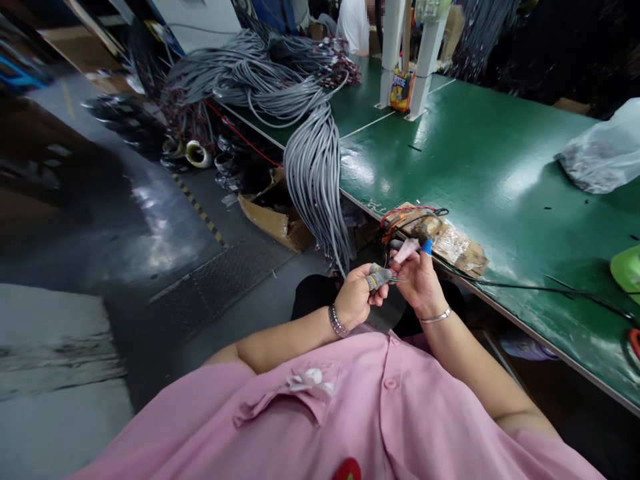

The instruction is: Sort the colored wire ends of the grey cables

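My left hand, with a grey finger cover on its thumb, is closed around the end of a cable, and thin coloured wires stick out from its fingertips. My right hand is just beside it, its fingers curled at those wires; it wears a blue finger cover and a pale one. Behind both hands, a taped cardboard piece with red and black wires lies at the table edge. A thick bundle of grey cables hangs over the edge to the left.
The green table runs along the right, with white posts, a snack packet and a plastic bag. More grey cables are heaped at the back left. An open carton stands below. A person in white is behind.
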Tool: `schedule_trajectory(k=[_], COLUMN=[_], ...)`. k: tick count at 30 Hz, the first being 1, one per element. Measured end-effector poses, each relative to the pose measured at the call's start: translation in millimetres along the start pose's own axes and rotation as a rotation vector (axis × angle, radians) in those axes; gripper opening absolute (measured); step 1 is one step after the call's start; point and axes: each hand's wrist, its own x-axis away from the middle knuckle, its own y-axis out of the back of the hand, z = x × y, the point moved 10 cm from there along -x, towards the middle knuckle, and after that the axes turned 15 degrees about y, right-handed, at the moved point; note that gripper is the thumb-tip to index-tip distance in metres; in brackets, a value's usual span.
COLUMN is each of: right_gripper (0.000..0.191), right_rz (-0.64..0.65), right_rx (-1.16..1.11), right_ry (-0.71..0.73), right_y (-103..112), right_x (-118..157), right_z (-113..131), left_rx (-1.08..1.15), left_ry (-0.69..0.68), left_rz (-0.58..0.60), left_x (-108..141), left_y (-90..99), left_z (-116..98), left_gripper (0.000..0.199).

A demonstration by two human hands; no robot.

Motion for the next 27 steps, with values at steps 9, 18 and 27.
schedule_trajectory(k=[9, 18, 27], right_gripper=[0.022, 0.021, 0.029], right_rz=[0.035, -0.044, -0.037], right_rx=[-0.023, -0.044, -0.073], right_ry=[-0.010, -0.003, 0.011], right_y=[-7, 1, -1], right_x=[5, 1, 2], right_z=[6, 2, 0], left_rx=[0.132, 0.142, 0.113], left_ry=[-0.017, 0.002, 0.030], left_rz=[-0.003, 0.005, -0.011], left_x=[7, -3, -8], left_y=[10.2, 5.2, 3.3], left_z=[-3, 1, 6], left_gripper=[0.023, 0.022, 0.022])
